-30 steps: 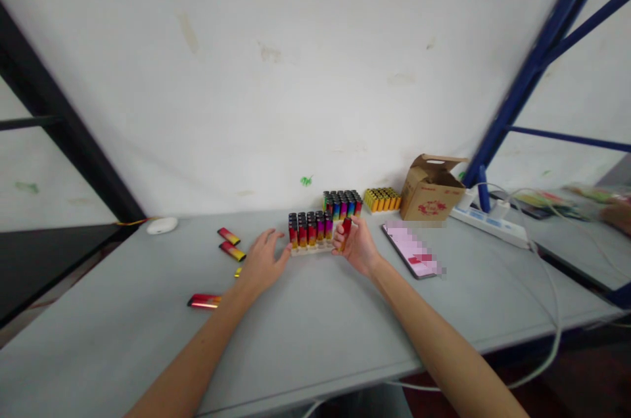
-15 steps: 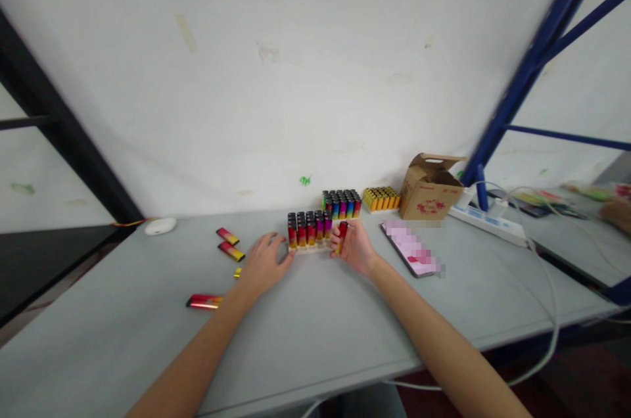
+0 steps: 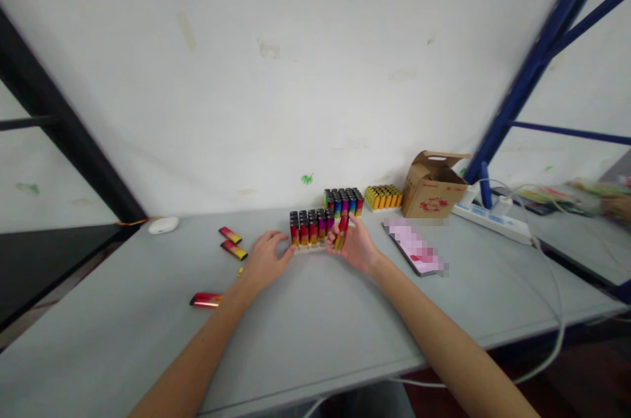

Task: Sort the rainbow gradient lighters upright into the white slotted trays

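My right hand [image 3: 359,248] is closed around a red-and-yellow battery [image 3: 341,232], held upright and slightly tilted at the right end of a pale tray [image 3: 310,249]. Rows of black-topped batteries [image 3: 309,229], red-and-yellow and purple, stand upright in that tray. My left hand [image 3: 266,261] is open, fingers apart and curved, with its thumb at the tray's left front corner. To its left lie red-and-yellow pieces [image 3: 233,250], apparently batteries in the same colours, another similar piece [image 3: 230,234] and a longer red one [image 3: 206,300]; a small yellow one [image 3: 240,271] is partly hidden by the hand.
Behind stand a group of multicoloured batteries [image 3: 344,201] and a yellow group [image 3: 384,197]. An open cardboard box [image 3: 434,191], a phone [image 3: 414,247] and a power strip [image 3: 493,221] with white cables are on the right. A white case [image 3: 163,225] lies far left.
The battery in my right hand has tilted a little, and my fingers have shifted around it. My left hand remains beside the tray. The whole view has moved slightly.
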